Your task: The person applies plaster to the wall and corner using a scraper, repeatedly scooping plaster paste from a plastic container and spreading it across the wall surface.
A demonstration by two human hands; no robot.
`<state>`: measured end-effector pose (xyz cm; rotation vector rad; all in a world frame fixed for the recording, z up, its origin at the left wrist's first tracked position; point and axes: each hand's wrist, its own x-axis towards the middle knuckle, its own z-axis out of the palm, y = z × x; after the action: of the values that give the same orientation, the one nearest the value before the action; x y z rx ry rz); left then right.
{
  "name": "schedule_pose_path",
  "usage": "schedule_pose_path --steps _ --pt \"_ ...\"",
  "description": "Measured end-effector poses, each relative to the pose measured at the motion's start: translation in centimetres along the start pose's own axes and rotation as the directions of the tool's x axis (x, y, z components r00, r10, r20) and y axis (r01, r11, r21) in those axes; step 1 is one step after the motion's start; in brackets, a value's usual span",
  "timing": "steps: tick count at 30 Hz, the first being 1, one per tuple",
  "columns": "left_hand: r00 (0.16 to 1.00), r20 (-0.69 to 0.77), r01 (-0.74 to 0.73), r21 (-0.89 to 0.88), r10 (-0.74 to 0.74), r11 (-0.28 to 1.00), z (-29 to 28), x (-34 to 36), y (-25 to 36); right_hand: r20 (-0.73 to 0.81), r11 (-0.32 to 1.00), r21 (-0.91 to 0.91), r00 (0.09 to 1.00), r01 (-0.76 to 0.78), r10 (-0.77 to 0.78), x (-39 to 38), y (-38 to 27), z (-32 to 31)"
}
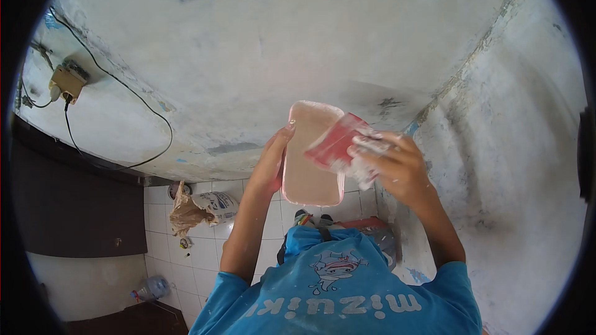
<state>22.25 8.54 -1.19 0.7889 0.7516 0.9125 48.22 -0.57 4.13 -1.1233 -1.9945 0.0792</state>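
Observation:
A rectangular pink-rimmed tub (301,180) holds a smooth pale beige paste. My left hand (273,158) grips its left side, thumb up at the rim near the top. My right hand (400,167) is closed on a red scraper (335,136), which is tilted over the tub's right half. The scraper and my fingers are smeared with white paste and look motion-blurred; whether the blade touches the paste I cannot tell.
A patchy plastered wall (248,49) faces me, meeting another (509,180) at right. A socket box (67,84) with cables hangs at left, near a dark cabinet (81,205). A torn sack (205,209) and a plastic bottle (152,288) lie on the tiled floor (205,254).

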Motion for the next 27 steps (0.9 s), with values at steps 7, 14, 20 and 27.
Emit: schedule_pose_path --steps 7,14,20,27 --pt "0.999 -0.021 0.044 0.013 -0.043 0.999 -1.1 -0.4 2.2 0.218 0.886 -0.372 0.954 0.276 -0.206 -3.2 0.7 0.6" --pt "1.0 -0.005 -0.022 0.144 0.022 0.989 -2.9 -0.5 2.5 0.248 0.979 -0.201 0.965 -0.031 0.081 -3.0 2.0 -1.8" --pt "0.996 0.085 -0.011 0.368 -0.023 0.93 -1.7 0.0 3.2 0.162 0.886 -0.105 0.871 -0.451 0.463 4.3 -1.5 0.0" --pt "0.996 0.087 -0.077 0.688 0.024 0.721 -2.2 0.1 4.1 0.406 0.875 -0.182 0.776 -0.449 0.483 5.0 -1.8 4.1"
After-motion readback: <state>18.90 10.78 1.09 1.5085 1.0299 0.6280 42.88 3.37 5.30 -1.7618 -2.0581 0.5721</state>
